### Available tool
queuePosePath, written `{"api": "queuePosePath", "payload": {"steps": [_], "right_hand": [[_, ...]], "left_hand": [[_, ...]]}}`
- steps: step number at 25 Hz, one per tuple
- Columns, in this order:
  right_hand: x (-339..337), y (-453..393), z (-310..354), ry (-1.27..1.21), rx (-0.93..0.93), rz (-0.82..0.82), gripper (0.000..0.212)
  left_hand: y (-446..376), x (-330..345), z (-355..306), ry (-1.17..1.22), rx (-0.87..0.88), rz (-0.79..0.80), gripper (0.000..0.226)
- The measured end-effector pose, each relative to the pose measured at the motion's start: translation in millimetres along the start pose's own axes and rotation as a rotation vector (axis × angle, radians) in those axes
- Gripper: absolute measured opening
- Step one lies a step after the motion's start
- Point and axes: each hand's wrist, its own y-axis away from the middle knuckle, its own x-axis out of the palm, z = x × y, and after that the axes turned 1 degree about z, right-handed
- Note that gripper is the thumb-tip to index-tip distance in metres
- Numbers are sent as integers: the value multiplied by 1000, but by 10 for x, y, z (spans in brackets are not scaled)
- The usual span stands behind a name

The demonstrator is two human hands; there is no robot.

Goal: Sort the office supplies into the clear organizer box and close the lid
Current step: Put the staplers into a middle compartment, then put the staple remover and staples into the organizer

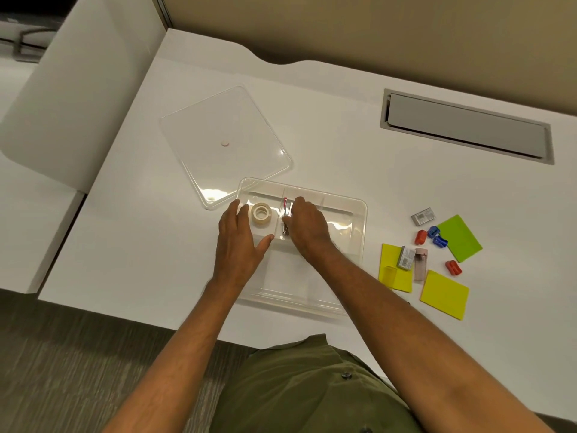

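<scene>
**Setting small clips into the middle slot**

The right hand (307, 225), fingers curled around small clips (285, 218), lowers them at frame centre into the box (359, 220). The left hand (239, 242), fingers straight, steadies the box beside the tape roll (261, 214). Best release low, clear of the divider.

A white desk (131, 245) with a grey cable hatch (465, 128), beige wall (374, 26), grey carpet (78, 370).
</scene>
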Motion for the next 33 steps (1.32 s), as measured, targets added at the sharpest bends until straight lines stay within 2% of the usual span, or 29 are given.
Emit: {"api": "queuePosePath", "payload": {"steps": [6, 11, 15, 23, 27, 33], "right_hand": [[-216, 160, -142, -131, -99, -63, 18], [-555, 401, -541, -82, -260, -259, 31], [-711, 657, -1108, -75, -168, -378, 35], [-890, 1078, -2297, -203, 123, -442, 34], [-1064, 1013, -2683, -317, 244, -399, 37], [-1265, 640, -2864, -286, 254, -314, 43]], "left_hand": [[8, -15, -61, -86, 22, 3, 83], [31, 42, -412, -85, 136, 7, 72], [83, 215, -988, -88, 312, 48, 64], [342, 869, -2076, -146, 628, 270, 61], [363, 1275, -2354, -228, 646, 403, 62], [219, 1590, -2443, -377, 628, 467, 50]]}}
